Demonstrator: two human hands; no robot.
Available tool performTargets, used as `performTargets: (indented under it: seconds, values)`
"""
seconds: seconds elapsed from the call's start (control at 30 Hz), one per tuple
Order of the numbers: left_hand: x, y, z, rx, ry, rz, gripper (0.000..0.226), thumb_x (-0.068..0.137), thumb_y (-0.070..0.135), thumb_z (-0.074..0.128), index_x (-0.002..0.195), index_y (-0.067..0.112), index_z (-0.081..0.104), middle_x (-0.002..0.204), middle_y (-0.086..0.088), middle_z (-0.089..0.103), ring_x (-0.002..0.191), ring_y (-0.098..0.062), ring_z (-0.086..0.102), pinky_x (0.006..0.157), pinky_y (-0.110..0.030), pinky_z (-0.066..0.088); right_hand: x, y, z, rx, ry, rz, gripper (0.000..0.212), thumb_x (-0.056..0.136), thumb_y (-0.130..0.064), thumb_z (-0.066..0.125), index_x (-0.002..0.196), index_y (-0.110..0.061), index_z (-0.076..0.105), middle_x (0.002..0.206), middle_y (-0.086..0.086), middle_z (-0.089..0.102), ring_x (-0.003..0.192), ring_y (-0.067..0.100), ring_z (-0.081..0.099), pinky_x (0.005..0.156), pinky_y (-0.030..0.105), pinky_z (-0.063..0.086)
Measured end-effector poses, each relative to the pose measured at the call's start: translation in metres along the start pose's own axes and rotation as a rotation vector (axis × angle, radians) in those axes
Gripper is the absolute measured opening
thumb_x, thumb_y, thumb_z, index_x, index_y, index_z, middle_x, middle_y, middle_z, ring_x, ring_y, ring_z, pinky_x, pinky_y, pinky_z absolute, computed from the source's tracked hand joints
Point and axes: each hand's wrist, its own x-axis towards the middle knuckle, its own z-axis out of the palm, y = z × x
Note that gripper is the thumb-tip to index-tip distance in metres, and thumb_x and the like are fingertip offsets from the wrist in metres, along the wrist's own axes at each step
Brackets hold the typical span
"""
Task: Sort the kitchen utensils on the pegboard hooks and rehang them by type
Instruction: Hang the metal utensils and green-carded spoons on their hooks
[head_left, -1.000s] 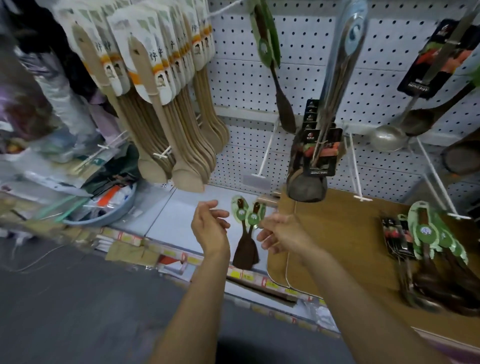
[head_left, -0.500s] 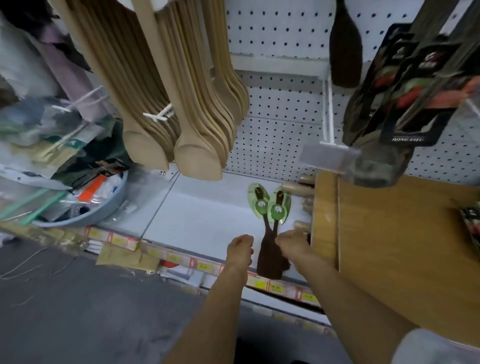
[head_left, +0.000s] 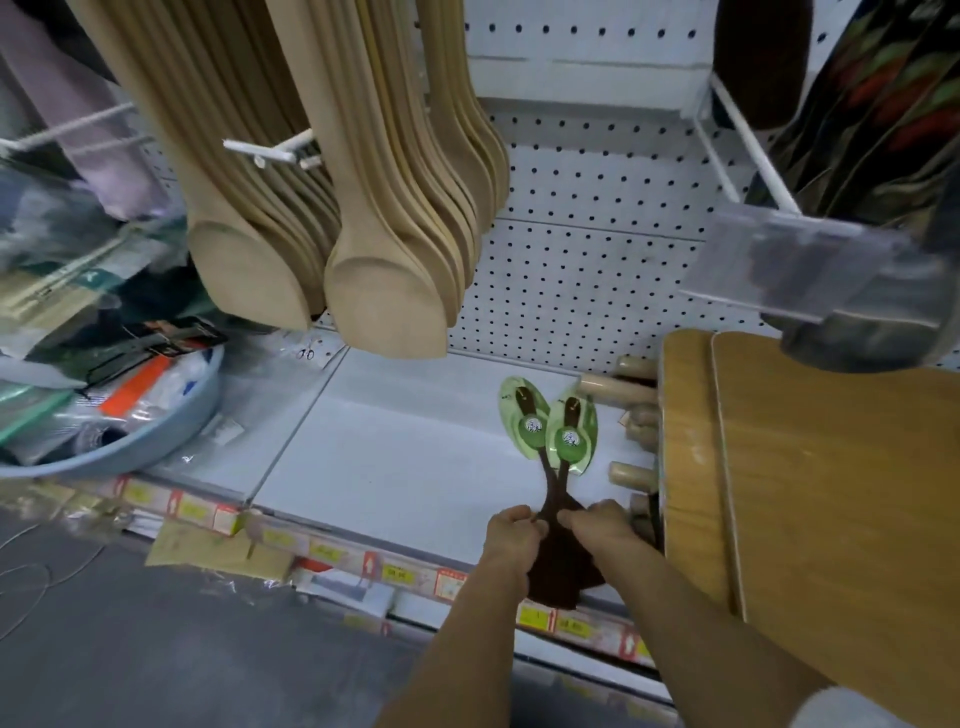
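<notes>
Two dark wooden spatulas (head_left: 563, 564) with green oval labels (head_left: 571, 436) lie crossed on the white bottom shelf (head_left: 395, 467). My left hand (head_left: 511, 538) grips the blade end from the left. From the right, my right hand (head_left: 602, 525) grips the same end. Both sets of fingers curl round the dark blades. Pale wooden spatulas (head_left: 384, 296) hang in thick bunches from pegboard hooks above. At the top right hangs another dark spatula (head_left: 761, 62), beside packaged utensils (head_left: 872, 135).
A wooden cutting board (head_left: 831, 478) lies to the right, with wooden rolling pin handles (head_left: 618, 389) poking out beside it. A grey basin (head_left: 119, 436) full of packets sits on the shelf at the left. A white hook with a clear price tag (head_left: 810, 270) juts out overhead.
The view has dropped lower and closer to the shelf. Both hands came down from mid-air onto the blade ends of the two dark spatulas and closed on them.
</notes>
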Motion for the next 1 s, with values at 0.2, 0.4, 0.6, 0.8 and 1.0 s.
performTargets:
  seconds: [0.2,0.4,0.6,0.8,1.0]
  values:
    - [0.024,-0.024,0.004,0.149,-0.027,-0.001,0.008,0.070,0.005,0.067,0.078,0.004,0.070,0.101,-0.029,0.069,0.088,-0.030,0.067,0.088,-0.046,0.055,-0.010,0.000,-0.004,-0.113,-0.043,-0.027,0.012,0.089,-0.013,0.059,0.086,-0.002,0.057,0.088,0.013,0.059,0.080,0.022,0.056,0.062,0.020,0.043]
    - [-0.017,-0.001,0.010,0.117,-0.020,0.026,0.008,0.082,0.000,0.061,0.077,0.005,0.061,0.079,-0.014,0.064,0.075,-0.024,0.063,0.065,-0.026,0.052,-0.002,0.011,0.002,-0.106,-0.024,-0.050,0.038,0.075,-0.014,0.065,0.109,-0.001,0.055,0.107,0.018,0.061,0.099,0.032,0.061,0.084,0.036,0.054]
    - [-0.031,-0.005,-0.004,-0.002,0.020,0.012,0.032,0.088,-0.011,0.048,0.106,0.009,0.066,0.100,-0.018,0.070,0.096,-0.036,0.066,0.089,-0.045,0.055,-0.026,0.005,0.004,0.011,-0.143,-0.045,0.021,0.090,-0.022,0.060,0.103,-0.007,0.067,0.100,0.014,0.069,0.095,0.029,0.066,0.091,0.041,0.053]
    - [-0.090,0.006,-0.019,-0.084,-0.039,0.040,0.034,0.084,-0.015,0.049,0.101,0.011,0.062,0.086,-0.016,0.068,0.076,-0.028,0.065,0.062,-0.033,0.054,-0.076,-0.018,-0.013,0.078,-0.047,-0.166,0.008,0.088,-0.012,0.065,0.094,-0.007,0.068,0.094,0.010,0.068,0.090,0.025,0.063,0.076,0.031,0.050]
    - [-0.149,0.036,-0.029,-0.121,0.000,0.121,0.008,0.081,0.004,0.055,0.077,0.011,0.056,0.078,-0.010,0.059,0.067,-0.018,0.055,0.056,-0.025,0.043,-0.136,-0.030,-0.039,0.103,-0.158,-0.283,0.014,0.085,-0.003,0.066,0.076,-0.013,0.066,0.078,0.003,0.066,0.074,0.016,0.059,0.059,0.021,0.043]
